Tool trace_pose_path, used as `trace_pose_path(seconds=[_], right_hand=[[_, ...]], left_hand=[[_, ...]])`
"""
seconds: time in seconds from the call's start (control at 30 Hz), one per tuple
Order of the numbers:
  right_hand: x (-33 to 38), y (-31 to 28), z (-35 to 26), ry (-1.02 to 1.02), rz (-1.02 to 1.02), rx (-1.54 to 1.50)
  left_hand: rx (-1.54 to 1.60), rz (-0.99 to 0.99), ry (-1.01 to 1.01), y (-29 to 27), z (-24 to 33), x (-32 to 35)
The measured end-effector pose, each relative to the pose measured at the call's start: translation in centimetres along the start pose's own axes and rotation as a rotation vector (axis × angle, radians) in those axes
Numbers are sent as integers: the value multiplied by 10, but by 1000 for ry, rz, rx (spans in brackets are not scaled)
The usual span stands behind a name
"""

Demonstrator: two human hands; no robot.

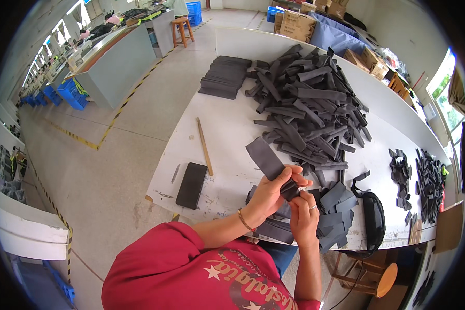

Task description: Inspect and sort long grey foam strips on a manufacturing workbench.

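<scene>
My left hand (272, 195), with a braided bracelet at the wrist, grips a dark grey fabric strip (265, 157) between thumb and fingers. The flat end of the strip sticks out up and to the left. At its lower end, which looks folded or bunched, the fingers of my right hand (304, 216) pinch the cloth close to my left fingertips. A ring shows on a right finger. Beneath and beside my hands lie flat dark grey fabric pieces (337, 199). Beyond them rises a large loose heap of folded dark strips (307, 101).
A neat stack of dark strips (225, 76) lies at the table's far left. Nearer are a wooden stick (204, 146) and a black phone (191, 185). To the right sit a black pouch (373, 219) and small dark scraps (400, 178). A white board (243, 42) edges the white table (178, 144).
</scene>
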State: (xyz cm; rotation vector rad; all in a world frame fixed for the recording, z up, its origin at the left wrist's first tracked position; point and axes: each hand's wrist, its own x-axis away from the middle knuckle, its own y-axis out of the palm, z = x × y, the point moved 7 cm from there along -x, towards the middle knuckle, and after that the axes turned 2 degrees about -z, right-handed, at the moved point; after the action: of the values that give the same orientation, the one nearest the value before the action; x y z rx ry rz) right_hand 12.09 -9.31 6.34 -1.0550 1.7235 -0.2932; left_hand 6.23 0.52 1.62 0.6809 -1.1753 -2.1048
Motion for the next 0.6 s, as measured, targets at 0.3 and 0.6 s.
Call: trace_pose_path(seconds=[0.3, 0.6], right_hand=[[4, -1, 2, -2, 1, 27], [22, 24, 35, 568, 230, -600]], left_hand=[[3, -19, -8, -1, -4, 1], [-109, -48, 52, 1, -1, -3]])
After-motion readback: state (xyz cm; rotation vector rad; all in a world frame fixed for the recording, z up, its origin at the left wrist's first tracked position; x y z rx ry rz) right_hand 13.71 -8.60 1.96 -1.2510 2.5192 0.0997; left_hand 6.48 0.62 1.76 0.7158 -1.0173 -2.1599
